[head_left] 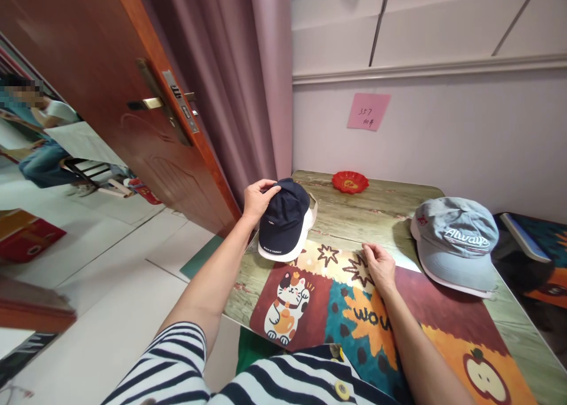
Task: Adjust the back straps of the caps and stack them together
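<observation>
My left hand pinches the crown of a dark navy baseball cap at the table's left end. White edging shows around the cap's brim, which points toward me. Over the patterned mat rests my right hand, its fingers curled together with nothing visible in them. A light blue cap with white "Always" lettering sits to the right of that hand, apart from it. Its brim also faces me.
A red scalloped dish stands at the back of the wood-patterned table. On the wall is a pink note. A brown door and purple curtain border the left side. Beyond the door sits a person.
</observation>
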`<state>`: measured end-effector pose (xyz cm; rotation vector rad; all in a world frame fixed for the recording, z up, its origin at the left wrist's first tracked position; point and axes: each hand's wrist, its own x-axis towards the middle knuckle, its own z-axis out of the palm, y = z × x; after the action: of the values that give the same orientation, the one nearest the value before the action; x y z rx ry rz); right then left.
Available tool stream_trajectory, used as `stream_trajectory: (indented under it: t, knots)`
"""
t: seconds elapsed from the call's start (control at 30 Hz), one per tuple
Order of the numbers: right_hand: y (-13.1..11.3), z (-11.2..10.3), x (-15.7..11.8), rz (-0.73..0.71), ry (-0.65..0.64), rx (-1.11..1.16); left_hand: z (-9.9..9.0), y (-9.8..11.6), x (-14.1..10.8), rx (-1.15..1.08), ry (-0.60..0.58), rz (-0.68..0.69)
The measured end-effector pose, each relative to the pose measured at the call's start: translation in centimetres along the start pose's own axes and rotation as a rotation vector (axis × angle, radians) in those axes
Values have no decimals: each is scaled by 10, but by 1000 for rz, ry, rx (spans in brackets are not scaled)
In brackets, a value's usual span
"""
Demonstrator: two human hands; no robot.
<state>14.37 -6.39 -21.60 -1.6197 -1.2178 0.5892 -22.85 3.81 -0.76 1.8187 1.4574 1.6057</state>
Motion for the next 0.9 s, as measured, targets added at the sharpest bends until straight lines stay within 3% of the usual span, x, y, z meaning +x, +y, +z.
stream_trajectory:
  t: [0.2, 0.3, 0.43, 0.53, 0.63, 0.8, 0.9]
  knots:
    - [0, -1, 0, -8, 1, -6, -7, 54, 1, -84, 3, 131]
    - [-2, -1, -1, -3, 1, 14, -6, 83, 2, -48, 91, 221]
    - [-9, -2, -2, -3, -3, 58, 7, 106, -1, 43, 61, 300]
    - [-20, -4, -3, 43, -30, 175, 22, 114, -9, -4, 34, 263]
    - [-43, -5, -4, 141, -162, 474, 40, 120, -22, -64, -58, 235]
    - [-102, 0, -8, 173, -636, 1036, 69, 131, -44, -162, -136, 191]
    - [-132, 2, -10, 217, -677, 1217, 79, 131, -47, -195, -138, 130]
